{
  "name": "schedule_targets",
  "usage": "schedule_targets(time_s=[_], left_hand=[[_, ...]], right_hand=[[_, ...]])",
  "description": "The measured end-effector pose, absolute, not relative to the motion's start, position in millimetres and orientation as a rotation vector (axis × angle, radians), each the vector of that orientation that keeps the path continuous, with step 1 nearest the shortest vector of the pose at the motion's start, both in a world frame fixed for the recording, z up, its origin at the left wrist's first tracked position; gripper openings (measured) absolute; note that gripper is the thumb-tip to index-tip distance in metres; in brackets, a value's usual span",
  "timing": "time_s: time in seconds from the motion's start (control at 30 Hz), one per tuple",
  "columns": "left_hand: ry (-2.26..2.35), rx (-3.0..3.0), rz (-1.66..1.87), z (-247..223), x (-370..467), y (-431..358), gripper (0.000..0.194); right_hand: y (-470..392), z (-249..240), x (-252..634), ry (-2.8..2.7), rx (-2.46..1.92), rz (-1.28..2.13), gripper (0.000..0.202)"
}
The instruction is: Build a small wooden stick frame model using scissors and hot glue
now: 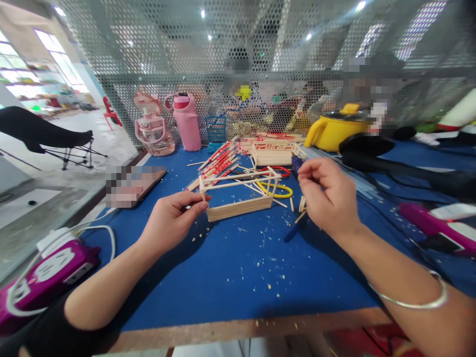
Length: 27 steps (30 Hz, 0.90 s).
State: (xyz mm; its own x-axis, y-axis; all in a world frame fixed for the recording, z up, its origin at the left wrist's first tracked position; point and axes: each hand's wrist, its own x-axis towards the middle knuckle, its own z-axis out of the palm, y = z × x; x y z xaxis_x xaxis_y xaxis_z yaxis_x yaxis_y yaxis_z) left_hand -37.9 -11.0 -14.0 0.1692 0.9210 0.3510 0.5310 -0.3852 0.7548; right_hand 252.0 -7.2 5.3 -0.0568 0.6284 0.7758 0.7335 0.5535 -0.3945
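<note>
My left hand (174, 218) pinches the left corner post of a small open frame of pale wooden sticks (240, 208). This frame stands tilted over the blue table, with a solid plank-like strip along its near lower side. Off its right end, my right hand (327, 196) is closed, thumb and fingers pressed together. A dark blue tapered object (296, 163) shows at those fingertips; what exactly they hold is unclear. Beneath that hand lies a thin dark blue tool (292, 232) beside short stick pieces. Behind the frame are yellow loop handles (280, 189) and red loop handles (280, 171).
Red-and-white wrapped stick bundles (219, 161) and another stick structure (273, 157) lie farther back. Pink bottle (189, 124), clear bottle (154, 131) and yellow pot (330, 131) stand by the mesh screen. Purple power strips (63, 265) and cables flank the table. People sit beyond.
</note>
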Motion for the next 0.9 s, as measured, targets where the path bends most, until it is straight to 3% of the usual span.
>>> schedule_targets(time_s=[0.1,0.27,0.43,0.57,0.7,0.9], left_hand=[[1.372,1.883,1.138,-15,-38,-10,0.031],[1.349,1.646,1.172,-14,-41,-6,0.039],[1.232,1.251,1.182,-15,-33,-7,0.041],[1.147,1.004,1.158,-17,-17,-12,0.038],[1.097,0.889,1.119,-18,-2,-21,0.036],[1.187,0.935,1.018,-22,5,-34,0.041]], right_hand=[[3,1,258,-1.677,-1.278,0.204,0.018],[1,-7,245,-1.617,-1.552,1.078,0.031],[-16,4,227,-1.246,-1.399,1.671,0.025],[-17,5,219,-1.083,-1.122,1.731,0.021],[-12,-3,215,-0.934,-1.133,1.677,0.016],[-7,-5,218,-0.985,-0.993,1.552,0.023]])
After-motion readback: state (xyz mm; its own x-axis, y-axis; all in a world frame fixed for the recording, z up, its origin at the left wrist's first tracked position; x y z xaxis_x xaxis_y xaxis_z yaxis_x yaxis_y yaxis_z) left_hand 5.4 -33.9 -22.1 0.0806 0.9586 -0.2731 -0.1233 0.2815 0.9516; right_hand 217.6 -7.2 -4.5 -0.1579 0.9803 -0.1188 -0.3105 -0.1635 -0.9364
